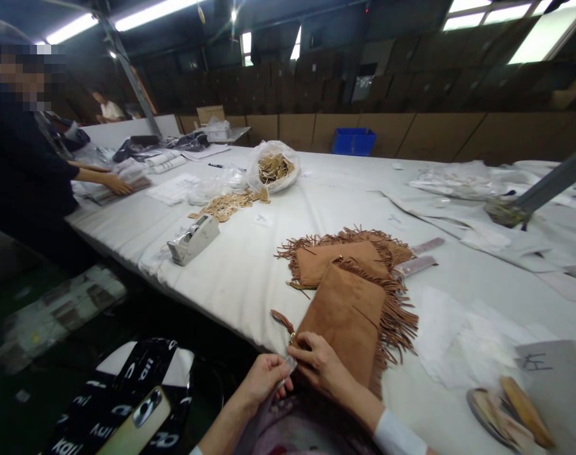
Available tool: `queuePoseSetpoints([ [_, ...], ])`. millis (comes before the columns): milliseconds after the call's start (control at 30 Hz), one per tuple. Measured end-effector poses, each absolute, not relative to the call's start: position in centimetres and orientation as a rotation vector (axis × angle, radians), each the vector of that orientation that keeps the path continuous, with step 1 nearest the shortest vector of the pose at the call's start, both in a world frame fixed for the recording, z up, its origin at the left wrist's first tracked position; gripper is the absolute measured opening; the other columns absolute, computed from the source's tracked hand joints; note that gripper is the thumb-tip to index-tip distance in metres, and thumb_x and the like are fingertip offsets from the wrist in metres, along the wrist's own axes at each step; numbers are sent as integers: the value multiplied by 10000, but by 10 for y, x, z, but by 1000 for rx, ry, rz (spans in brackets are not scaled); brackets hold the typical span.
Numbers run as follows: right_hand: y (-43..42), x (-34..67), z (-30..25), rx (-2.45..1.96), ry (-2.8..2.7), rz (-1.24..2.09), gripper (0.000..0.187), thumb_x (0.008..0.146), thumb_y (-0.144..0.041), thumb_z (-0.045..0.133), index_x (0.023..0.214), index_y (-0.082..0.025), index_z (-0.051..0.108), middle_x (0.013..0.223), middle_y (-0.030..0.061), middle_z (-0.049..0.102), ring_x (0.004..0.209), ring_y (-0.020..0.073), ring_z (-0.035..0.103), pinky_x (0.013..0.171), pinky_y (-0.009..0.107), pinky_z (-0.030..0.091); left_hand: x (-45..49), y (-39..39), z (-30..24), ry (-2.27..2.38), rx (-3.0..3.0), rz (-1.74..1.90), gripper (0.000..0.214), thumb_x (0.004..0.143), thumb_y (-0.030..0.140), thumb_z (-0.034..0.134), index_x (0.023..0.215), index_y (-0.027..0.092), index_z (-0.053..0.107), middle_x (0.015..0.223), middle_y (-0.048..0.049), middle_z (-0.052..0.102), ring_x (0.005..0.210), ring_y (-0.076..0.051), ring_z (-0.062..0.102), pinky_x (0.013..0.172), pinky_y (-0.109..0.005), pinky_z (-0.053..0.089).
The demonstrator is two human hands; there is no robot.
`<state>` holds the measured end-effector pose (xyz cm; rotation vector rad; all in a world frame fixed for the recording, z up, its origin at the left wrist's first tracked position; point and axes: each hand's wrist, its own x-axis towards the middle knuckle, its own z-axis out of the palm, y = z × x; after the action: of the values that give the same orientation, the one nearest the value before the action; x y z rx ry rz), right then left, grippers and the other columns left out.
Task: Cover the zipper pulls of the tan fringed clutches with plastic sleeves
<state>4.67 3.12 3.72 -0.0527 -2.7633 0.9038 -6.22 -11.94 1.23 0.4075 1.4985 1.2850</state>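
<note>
My left hand (pixel 268 378) is closed, pinching a small clear plastic piece (pixel 290 364) at the table's front edge; whether it is tape or film I cannot tell. My right hand (pixel 322 361) lies over the near left corner of a brown suede fringed pouch (pixel 347 303), its bent fingers gripping the edge by the zip. A leather zip pull (pixel 283 319) sticks out just beyond those fingers. Behind it, a second fringed pouch (pixel 333 259) lies partly under the first. Two wrapped straps (pixel 417 265) extend from the pouches to the right.
A tape dispenser (pixel 194 239) stands left on the white tabletop (pixel 250 278). Behind it are loose brown tags (pixel 228 205) and a plastic bag of tags (pixel 275 169). Scissors (pixel 499 417) lie front right. A phone (pixel 139 423) rests on a black bag lower left. A co-worker's hand (pixel 117 183) touches wrapped goods.
</note>
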Motion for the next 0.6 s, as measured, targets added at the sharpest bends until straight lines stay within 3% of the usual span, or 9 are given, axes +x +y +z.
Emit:
queuePoseSetpoints([
  [167, 33, 49, 47, -65, -2740, 1079, 353, 786, -101, 546, 1088, -254, 646, 1067, 62, 569, 986, 204, 528, 863, 334, 427, -57, -107, 13, 1557, 443, 1319, 472, 673, 621, 624, 613, 163, 526, 485, 18, 574, 320, -44, 354, 369, -211, 191],
  [333, 25, 43, 44, -289, -2644, 1117, 159, 846, -251, 579, 959, -231, 689, 979, 51, 577, 944, 197, 550, 834, 326, 431, -53, -112, 14, 1615, 497, 1333, 459, 715, 613, 599, 629, 171, 509, 451, 36, 535, 315, -45, 342, 367, -205, 185],
  [600, 23, 38, 38, -318, -2631, 1012, 99, 837, -223, 614, 831, -239, 711, 903, 31, 575, 890, 179, 531, 767, 300, 396, -52, -127, 18, 1498, 463, 1369, 426, 667, 547, 683, 766, 148, 573, 599, 5, 612, 396, -62, 436, 424, -200, 318],
])
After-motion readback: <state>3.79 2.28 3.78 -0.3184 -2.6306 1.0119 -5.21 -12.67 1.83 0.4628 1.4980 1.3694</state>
